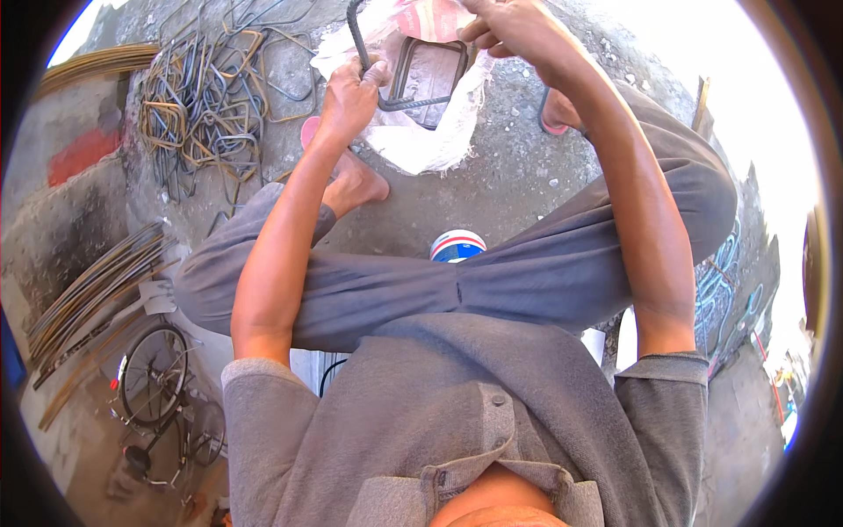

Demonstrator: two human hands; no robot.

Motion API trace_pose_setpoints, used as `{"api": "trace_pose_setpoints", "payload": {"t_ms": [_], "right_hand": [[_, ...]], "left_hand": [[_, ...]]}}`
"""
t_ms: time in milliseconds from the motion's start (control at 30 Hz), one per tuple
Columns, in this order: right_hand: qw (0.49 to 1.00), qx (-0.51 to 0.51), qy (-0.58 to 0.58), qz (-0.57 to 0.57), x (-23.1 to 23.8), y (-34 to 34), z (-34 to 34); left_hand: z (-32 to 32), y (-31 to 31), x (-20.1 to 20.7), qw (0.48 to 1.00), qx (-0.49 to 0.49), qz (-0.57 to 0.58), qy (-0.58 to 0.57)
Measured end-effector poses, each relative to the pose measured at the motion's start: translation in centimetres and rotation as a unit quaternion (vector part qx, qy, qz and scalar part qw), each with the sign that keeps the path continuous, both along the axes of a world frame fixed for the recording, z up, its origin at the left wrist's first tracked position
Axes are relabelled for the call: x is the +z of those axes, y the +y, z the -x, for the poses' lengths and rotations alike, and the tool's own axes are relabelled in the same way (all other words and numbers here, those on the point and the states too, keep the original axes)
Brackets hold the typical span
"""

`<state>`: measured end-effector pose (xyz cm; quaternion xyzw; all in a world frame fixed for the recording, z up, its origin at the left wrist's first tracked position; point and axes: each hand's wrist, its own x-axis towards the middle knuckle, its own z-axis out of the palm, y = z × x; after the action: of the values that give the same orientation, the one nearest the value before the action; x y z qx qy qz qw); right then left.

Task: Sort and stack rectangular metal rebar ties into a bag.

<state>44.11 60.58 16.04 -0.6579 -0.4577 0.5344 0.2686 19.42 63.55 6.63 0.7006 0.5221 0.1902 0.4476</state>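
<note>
Left hand (353, 95) wrapped around a bent, ribbed steel bar (358, 35), over the left edge of a white sack (417, 147). Right hand (507, 33), fingers curled, near its far right corner; cannot tell whether it grips anything.

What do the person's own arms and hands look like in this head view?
The left sleeve and right sleeve are short and grey, with a lighter band at the edge. Below them the left hand and right hand are ungloved, and no watch, cable or marking shows.
</note>
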Motion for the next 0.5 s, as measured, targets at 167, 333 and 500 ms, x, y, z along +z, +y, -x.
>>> {"api": "trace_pose_setpoints", "payload": {"t_ms": [167, 333, 500], "right_hand": [[0.992, 0.057, -0.097, 0.057, -3.3, -0.2, -0.4], [0.857, -0.03, -0.435, -0.275, -6.6, -1.5, -0.2], [0.84, -0.191, -0.467, -0.2, -9.2, -1.6, -1.1]], "left_hand": [[0.2, 1.2, -2.1, 0.996, -0.011, 0.022, 0.091], [-0.4, 1.2, -3.1, 0.977, -0.12, -0.048, 0.171], [-1.4, 1.9, -2.9, 0.969, -0.167, 0.012, 0.182]]}}
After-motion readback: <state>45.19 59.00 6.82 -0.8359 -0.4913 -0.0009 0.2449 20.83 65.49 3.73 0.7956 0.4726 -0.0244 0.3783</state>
